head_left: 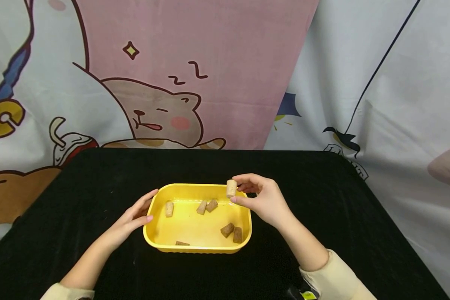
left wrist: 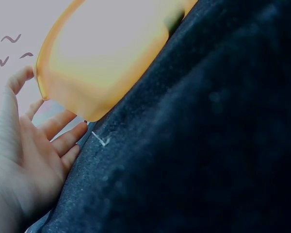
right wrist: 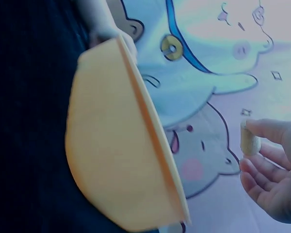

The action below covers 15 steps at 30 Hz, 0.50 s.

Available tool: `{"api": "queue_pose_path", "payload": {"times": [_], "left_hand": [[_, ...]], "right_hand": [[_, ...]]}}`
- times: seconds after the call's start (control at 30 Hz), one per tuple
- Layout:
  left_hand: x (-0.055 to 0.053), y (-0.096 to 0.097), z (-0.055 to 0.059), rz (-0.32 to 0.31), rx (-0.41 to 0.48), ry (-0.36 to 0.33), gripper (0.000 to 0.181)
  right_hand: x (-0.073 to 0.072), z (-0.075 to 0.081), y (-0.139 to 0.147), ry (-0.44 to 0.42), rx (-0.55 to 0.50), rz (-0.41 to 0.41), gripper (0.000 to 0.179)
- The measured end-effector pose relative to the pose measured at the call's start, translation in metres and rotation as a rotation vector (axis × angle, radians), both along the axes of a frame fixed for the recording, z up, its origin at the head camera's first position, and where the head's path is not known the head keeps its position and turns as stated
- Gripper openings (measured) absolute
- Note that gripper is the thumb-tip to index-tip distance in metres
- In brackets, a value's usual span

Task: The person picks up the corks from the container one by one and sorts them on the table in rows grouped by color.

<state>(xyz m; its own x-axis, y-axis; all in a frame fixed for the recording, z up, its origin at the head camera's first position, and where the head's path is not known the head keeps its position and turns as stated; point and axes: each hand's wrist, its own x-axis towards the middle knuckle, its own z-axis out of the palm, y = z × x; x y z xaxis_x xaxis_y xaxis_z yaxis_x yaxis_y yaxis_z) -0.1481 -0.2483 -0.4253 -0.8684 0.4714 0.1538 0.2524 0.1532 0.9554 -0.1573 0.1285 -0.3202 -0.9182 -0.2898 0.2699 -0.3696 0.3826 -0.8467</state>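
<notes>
A yellow plastic tub (head_left: 195, 249) stands on the black cloth in the head view. My left hand (head_left: 130, 220) is at its left end, thumb and forefinger touching the rim; the left wrist view shows the other fingers (left wrist: 63, 128) extended along its end wall. My right hand (head_left: 268, 202) pinches a pale cork (head_left: 231, 188) between thumb and fingertips, upright over the tub's far right corner. Inside lie a pale cork (head_left: 169, 209) at left, two corks (head_left: 201, 207) side by side in the middle and two darker corks (head_left: 227, 230) at right. The near wall partly hides another cork (head_left: 182, 243).
Black cloth (head_left: 307, 179) covers the table around the tub. Behind the table hangs a cartoon-printed curtain (head_left: 228, 54). A small black item with a yellow-green patch (head_left: 307, 295) shows beside my right sleeve (head_left: 333, 277) at the near edge of the view.
</notes>
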Motion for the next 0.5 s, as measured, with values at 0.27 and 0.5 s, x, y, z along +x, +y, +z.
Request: {"api": "queue_pose_path", "payload": {"times": [0.27, 0.5], "left_hand": [[-0.001, 0.0, -0.002, 0.021, -0.017, -0.021, 0.06], [-0.001, 0.0, -0.003, 0.021, -0.019, -0.02, 0.059]], "right_hand": [[-0.011, -0.001, 0.037, 0.045, 0.001, -0.04, 0.039], [-0.025, -0.017, 0.066, 0.049, -0.012, -0.028, 0.039]]}}
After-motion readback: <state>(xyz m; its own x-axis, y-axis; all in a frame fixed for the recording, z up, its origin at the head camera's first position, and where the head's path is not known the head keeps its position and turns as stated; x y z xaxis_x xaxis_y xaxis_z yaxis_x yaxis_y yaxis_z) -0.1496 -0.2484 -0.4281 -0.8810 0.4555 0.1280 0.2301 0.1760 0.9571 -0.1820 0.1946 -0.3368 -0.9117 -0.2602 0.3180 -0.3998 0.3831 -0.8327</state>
